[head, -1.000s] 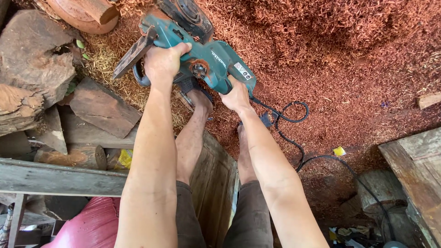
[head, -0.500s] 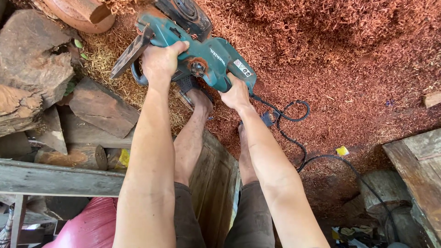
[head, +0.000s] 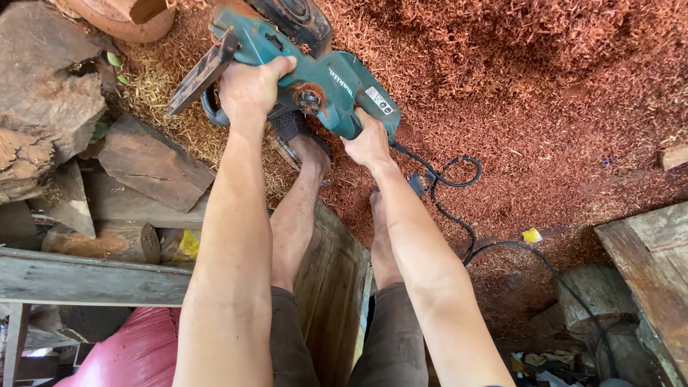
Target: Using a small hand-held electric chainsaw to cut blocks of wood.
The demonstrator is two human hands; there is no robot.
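The person's arms were bare from the shoulders down, with no sleeves, gloves, watch or rings on the left hand (head: 249, 89) or the right hand (head: 369, 143). Dark brown shorts (head: 390, 344) ended just above the knees. The lower legs were bare, and a dark sandal (head: 292, 127) with a perforated strap showed on the left foot.

Red sawdust floor (head: 545, 93), wood chunks (head: 43, 107) left, plank bench (head: 86, 276)
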